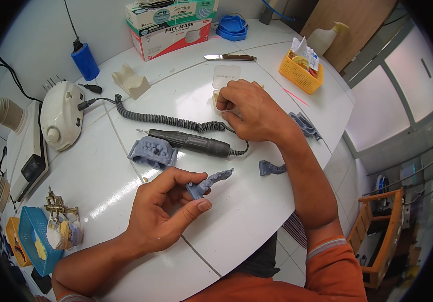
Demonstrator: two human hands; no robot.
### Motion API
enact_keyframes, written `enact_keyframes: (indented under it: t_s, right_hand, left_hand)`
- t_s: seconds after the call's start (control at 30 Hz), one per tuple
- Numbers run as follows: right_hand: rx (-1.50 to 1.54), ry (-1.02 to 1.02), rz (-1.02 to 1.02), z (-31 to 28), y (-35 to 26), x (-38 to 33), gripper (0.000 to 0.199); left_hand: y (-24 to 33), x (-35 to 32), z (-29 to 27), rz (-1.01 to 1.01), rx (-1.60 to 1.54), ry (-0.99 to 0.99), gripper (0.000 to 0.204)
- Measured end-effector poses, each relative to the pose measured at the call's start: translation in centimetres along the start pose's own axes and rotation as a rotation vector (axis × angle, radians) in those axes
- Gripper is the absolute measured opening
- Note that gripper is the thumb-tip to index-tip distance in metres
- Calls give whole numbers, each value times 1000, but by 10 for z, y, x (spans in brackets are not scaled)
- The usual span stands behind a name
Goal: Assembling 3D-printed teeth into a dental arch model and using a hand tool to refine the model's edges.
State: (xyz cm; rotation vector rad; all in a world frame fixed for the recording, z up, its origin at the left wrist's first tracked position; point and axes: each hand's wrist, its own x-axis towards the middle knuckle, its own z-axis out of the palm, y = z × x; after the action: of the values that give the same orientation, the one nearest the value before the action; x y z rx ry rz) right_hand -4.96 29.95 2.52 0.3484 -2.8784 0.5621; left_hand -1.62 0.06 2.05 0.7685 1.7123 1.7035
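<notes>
My left hand (163, 211) pinches a grey printed dental arch model (210, 182) by its base, just above the white table (256, 211). My right hand (249, 110) reaches into a small clear plastic box (225, 78) farther back, fingertips curled at its near edge. Between the hands lies a dark rotary handpiece (191, 142) with a coiled cord (161, 119). A grey model of both jaws (152, 151) stands left of the handpiece.
Two more grey dental parts lie at the right: one (271, 167) near my forearm, another (304, 124) by the edge. White motor unit (61, 116), blue cylinder (85, 61), mask boxes (171, 25), knife (229, 57), yellow basket (301, 70), blue basket with articulator (37, 236).
</notes>
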Motion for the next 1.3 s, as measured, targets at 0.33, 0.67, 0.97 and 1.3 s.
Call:
enact_keyframes:
  t_s: [0.33, 0.67, 0.97, 1.3]
  right_hand:
    - [114, 6, 27, 0, 1, 1, 13]
    - [71, -5, 28, 0, -2, 2, 9]
    - [43, -20, 72, 0, -4, 2, 9]
    - [145, 11, 50, 1, 4, 2, 22]
  left_hand:
    - [-3, 0, -1, 5, 0, -14, 39]
    - [0, 0, -1, -14, -11, -11, 38]
    - [0, 0, 0, 6, 0, -1, 38]
    - [-2, 0, -2, -17, -6, -12, 39]
